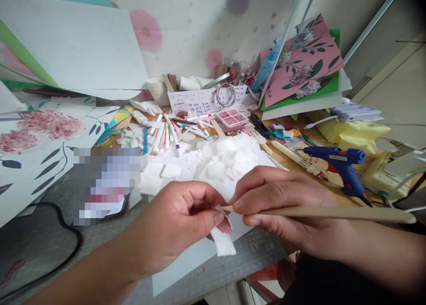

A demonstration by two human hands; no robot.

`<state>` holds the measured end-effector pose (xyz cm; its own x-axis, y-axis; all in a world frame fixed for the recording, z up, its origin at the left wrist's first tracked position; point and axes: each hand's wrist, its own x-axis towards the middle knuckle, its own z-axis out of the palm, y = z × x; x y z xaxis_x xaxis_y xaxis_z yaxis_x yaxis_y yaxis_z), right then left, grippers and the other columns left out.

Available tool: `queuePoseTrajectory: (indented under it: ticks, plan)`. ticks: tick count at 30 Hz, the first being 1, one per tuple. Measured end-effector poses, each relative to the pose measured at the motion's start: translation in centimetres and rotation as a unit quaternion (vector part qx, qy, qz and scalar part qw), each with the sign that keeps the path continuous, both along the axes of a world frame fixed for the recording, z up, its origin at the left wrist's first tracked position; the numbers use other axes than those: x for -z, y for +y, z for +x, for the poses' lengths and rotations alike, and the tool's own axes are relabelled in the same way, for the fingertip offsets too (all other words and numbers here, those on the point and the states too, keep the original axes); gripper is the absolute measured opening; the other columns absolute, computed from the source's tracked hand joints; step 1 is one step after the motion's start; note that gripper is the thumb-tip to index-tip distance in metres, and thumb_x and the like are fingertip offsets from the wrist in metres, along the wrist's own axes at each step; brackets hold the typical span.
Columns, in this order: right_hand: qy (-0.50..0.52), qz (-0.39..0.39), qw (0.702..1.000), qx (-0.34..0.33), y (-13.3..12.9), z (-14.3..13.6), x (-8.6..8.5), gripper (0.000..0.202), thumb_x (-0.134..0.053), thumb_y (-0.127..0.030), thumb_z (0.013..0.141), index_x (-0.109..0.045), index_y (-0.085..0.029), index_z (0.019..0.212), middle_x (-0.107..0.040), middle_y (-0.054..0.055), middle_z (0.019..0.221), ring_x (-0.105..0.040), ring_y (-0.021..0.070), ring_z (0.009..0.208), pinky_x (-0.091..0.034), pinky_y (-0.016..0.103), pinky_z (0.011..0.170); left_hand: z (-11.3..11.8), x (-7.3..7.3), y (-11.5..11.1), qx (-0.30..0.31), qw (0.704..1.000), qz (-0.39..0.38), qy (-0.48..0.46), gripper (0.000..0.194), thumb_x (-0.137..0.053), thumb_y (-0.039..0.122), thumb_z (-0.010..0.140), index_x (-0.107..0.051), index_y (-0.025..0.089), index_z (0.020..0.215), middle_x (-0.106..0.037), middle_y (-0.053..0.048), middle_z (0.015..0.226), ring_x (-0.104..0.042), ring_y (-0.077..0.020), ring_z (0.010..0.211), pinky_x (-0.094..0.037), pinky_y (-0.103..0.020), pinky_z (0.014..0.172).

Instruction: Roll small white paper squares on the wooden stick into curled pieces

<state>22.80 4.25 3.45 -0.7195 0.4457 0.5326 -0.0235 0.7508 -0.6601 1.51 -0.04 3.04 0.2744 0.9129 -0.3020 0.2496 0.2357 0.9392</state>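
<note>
Between the thumb and fingers of my left hand [189, 220] is a small piece of white tissue paper [223, 243], its lower end hanging free. My right hand [282, 203] grips a flat wooden stick [333, 213] whose long end reaches out to the right. The narrow tip of the stick meets the tissue at my left fingertips; the exact contact is partly hidden by the fingers. Just beyond both hands lies a loose heap of white tissue pieces [229, 158], with a few flat squares [171, 171] to its left. Under my hands is a white sheet of paper [186, 265].
A grey cutting mat [36, 243] covers the near table, with a blurred-out phone [106, 185] and black cable at left. A blue glue gun [342, 163] lies at right. Several markers [169, 136] crowd the back. Flower pictures [302, 65] lean at back right.
</note>
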Motion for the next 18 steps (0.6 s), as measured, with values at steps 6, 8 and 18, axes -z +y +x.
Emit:
queuePoseTrajectory:
  ticks: [6,8,18]
  plan:
    - [-0.005,0.007,1.0,0.0,-0.1,0.1,0.0,0.009,-0.063,-0.012,0.093,-0.072,-0.011,0.094,-0.073,0.01,0.089,-0.069,0.0137,0.087,-0.057,0.02,0.077,0.0,0.3,-0.1,-0.006,0.999,-0.015,-0.038,0.011,-0.066,0.014,0.079,-0.07,0.022,0.074,-0.076,0.004,0.07,-0.068,-0.0151,0.07,-0.047,-0.022,0.063]
    - [-0.005,0.007,1.0,0.003,-0.1,0.1,0.0,0.008,-0.063,-0.012,0.093,-0.071,-0.011,0.094,-0.073,0.01,0.089,-0.069,0.0138,0.087,-0.057,0.02,0.076,0.0,0.4,-0.1,-0.005,0.999,-0.015,-0.052,0.009,-0.066,0.015,0.081,-0.067,0.022,0.075,-0.076,0.005,0.07,-0.067,-0.0142,0.069,-0.047,-0.022,0.062]
    - [-0.016,-0.006,1.0,0.007,-0.4,-0.2,-0.1,0.01,-0.06,-0.005,0.092,-0.067,-0.011,0.096,-0.072,0.01,0.091,-0.067,0.0142,0.091,-0.057,0.022,0.081,-0.1,1.3,-0.5,0.01,0.994,0.031,-0.106,0.018,-0.064,0.011,0.083,-0.053,0.025,0.083,-0.066,0.009,0.069,-0.059,-0.0096,0.064,-0.04,-0.019,0.057]
